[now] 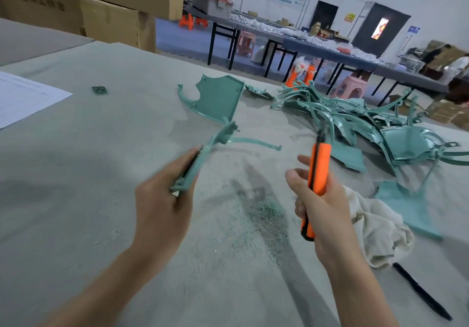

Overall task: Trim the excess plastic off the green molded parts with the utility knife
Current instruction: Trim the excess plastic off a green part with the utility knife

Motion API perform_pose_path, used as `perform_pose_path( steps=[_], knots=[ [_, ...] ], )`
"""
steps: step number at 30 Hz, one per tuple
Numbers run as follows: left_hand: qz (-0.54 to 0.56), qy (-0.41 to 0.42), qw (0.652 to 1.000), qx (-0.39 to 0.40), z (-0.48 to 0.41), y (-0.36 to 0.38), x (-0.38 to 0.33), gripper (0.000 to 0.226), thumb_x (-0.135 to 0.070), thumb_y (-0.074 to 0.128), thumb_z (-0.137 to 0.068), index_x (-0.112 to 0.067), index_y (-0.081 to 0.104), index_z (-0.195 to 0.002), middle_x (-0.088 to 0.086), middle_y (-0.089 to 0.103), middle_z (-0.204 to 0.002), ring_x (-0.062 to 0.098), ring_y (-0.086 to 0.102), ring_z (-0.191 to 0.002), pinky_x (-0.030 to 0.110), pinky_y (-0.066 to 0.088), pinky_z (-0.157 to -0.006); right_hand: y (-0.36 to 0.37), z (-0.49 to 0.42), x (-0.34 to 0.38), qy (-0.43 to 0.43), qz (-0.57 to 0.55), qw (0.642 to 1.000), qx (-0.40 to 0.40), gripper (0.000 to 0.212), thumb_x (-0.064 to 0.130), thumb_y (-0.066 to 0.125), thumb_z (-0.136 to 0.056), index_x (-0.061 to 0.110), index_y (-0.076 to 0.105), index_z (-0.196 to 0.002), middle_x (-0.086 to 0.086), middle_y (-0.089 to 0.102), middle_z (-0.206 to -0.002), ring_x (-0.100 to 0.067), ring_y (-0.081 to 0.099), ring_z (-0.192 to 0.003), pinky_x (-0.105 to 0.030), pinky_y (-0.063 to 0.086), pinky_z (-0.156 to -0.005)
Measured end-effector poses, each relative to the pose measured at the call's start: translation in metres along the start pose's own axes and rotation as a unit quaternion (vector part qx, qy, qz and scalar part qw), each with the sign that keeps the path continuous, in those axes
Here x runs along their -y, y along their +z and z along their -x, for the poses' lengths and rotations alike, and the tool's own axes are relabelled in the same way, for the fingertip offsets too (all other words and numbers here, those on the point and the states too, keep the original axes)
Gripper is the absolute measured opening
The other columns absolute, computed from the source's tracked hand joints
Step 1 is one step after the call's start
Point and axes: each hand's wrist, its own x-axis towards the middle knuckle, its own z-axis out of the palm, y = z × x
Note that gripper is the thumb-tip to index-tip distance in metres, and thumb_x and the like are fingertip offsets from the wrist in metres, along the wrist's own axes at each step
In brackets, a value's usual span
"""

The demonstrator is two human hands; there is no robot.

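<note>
A: See the left hand? It grips a thin green part by its near end, up in the air over the counter. The far end sticks out toward the panel.

B: And the right hand is wrapped round the orange knife, tip up and pointing away from them. Forefinger and thumb look loose on it, though.

A: That's my worry. Knife and part are apart just now. If the cut is made in mid-air, I'd guess that thin strip will bend off the edge, and the blade could skid down toward the left fingers.

B: How much blade is out?

A: Can't tell. The tip is dark and blurred against the pile behind it.

B: A loose grip and a hard bit of flash, and the knife could twist in the palm.

A: Or bite into the part itself and spoil it. Laying it on the counter would steady it, but the shavings lie right there between the hands, and it might slide on those.

B: The cloth by the right wrist could snag the handle too.

A: Cutting away from the holding hand would ease most of it, I reckon.
</note>
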Motion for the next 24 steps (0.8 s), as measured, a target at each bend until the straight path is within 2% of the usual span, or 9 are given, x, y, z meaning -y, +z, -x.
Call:
perform_pose_path(
  steps=[1, 2, 4, 6, 9, 11, 16, 20, 24],
  knots=[
    [0.009, -0.043, 0.999, -0.017, -0.001, 0.001, 0.001, 0.013, -0.016, 0.065, -0.088, -0.028, 0.069, -0.088, -0.019, 0.060, -0.062, -0.002, 0.048, -0.053, 0.000, 0.033, -0.051, 0.000, 0.001, 0.000, -0.003, 0.015, 1.000, 0.024, 0.029, 0.057, 0.068, -0.086, 0.044, 0.063, -0.111, 0.009, 0.068, -0.099, -0.007, 0.050, -0.066, -0.030, 0.042, -0.068],
    [0.024, -0.091, 0.995, -0.032, -0.003, 0.002, 0.003, 0.015, -0.032, 0.064, -0.087, -0.024, 0.063, -0.075, -0.015, 0.051, -0.052, 0.000, 0.041, -0.046, 0.007, 0.030, -0.044, 0.001, 0.002, 0.000, -0.010, 0.023, 0.999, 0.046, 0.032, 0.068, 0.062, -0.083, 0.046, 0.064, -0.107, 0.010, 0.066, -0.095, -0.009, 0.048, -0.067, -0.028, 0.042, -0.067],
    [0.101, -0.185, 0.977, -0.038, -0.005, 0.003, 0.009, 0.024, -0.046, 0.061, -0.080, -0.024, 0.063, -0.070, -0.015, 0.056, -0.057, 0.000, 0.046, -0.049, 0.018, 0.039, -0.047, 0.006, 0.004, 0.000, -0.040, 0.033, 0.996, 0.070, 0.030, 0.065, 0.052, -0.089, 0.042, 0.067, -0.101, 0.011, 0.062, -0.083, -0.010, 0.045, -0.063, -0.024, 0.040, -0.060],
    [0.234, -0.245, 0.941, -0.027, -0.008, 0.004, 0.009, 0.007, -0.040, 0.065, -0.078, -0.042, 0.071, -0.078, -0.021, 0.070, -0.076, -0.005, 0.062, -0.068, 0.013, 0.049, -0.058, 0.013, 0.007, 0.000, -0.082, 0.074, 0.991, 0.070, 0.023, 0.050, 0.049, -0.098, 0.034, 0.065, -0.099, 0.013, 0.059, -0.074, -0.011, 0.046, -0.060, -0.027, 0.039, -0.057],
    [0.318, -0.257, 0.912, -0.020, -0.008, 0.004, 0.007, 0.018, -0.028, 0.071, -0.081, -0.045, 0.073, -0.086, -0.017, 0.074, -0.094, 0.001, 0.068, -0.090, 0.013, 0.051, -0.068, 0.021, 0.011, -0.001, -0.131, 0.114, 0.983, 0.060, 0.020, 0.043, 0.045, -0.097, 0.032, 0.061, -0.103, 0.001, 0.058, -0.077, -0.022, 0.052, -0.059, -0.032, 0.043, -0.054],
    [0.322, -0.245, 0.915, -0.013, -0.008, 0.003, 0.006, 0.024, -0.022, 0.070, -0.084, -0.045, 0.073, -0.088, -0.017, 0.073, -0.096, 0.000, 0.068, -0.092, 0.011, 0.050, -0.068, 0.025, 0.014, 0.000, -0.150, 0.125, 0.979, 0.050, 0.019, 0.047, 0.044, -0.094, 0.036, 0.059, -0.099, -0.004, 0.057, -0.080, -0.025, 0.055, -0.058, -0.030, 0.045, -0.050],
    [0.324, -0.236, 0.916, -0.002, -0.007, 0.003, 0.002, 0.024, -0.026, 0.068, -0.081, -0.047, 0.072, -0.091, -0.018, 0.073, -0.096, -0.002, 0.067, -0.091, 0.010, 0.049, -0.068, 0.035, 0.017, -0.004, -0.176, 0.159, 0.970, 0.052, 0.021, 0.056, 0.042, -0.095, 0.038, 0.054, -0.095, -0.007, 0.056, -0.079, -0.027, 0.052, -0.057, -0.047, 0.044, -0.055],
    [0.320, -0.240, 0.916, -0.008, -0.006, 0.006, 0.001, 0.019, -0.031, 0.066, -0.078, -0.046, 0.072, -0.087, -0.018, 0.073, -0.089, -0.003, 0.067, -0.084, 0.012, 0.050, -0.065, 0.041, 0.018, -0.011, -0.206, 0.206, 0.956, 0.043, 0.023, 0.043, 0.048, -0.099, 0.024, 0.057, -0.089, 0.003, 0.045, -0.062, -0.014, 0.042, -0.055, -0.025, 0.033, -0.051],
    [0.326, -0.255, 0.910, -0.018, -0.006, 0.006, 0.003, 0.012, -0.033, 0.067, -0.077, -0.042, 0.074, -0.082, -0.016, 0.073, -0.084, -0.001, 0.067, -0.079, 0.015, 0.052, -0.064, 0.040, 0.017, -0.014, -0.223, 0.307, 0.925, 0.011, 0.018, 0.031, 0.055, -0.101, 0.018, 0.063, -0.111, 0.010, 0.051, -0.074, -0.007, 0.047, -0.073, -0.013, 0.035, -0.066]
  ],
)
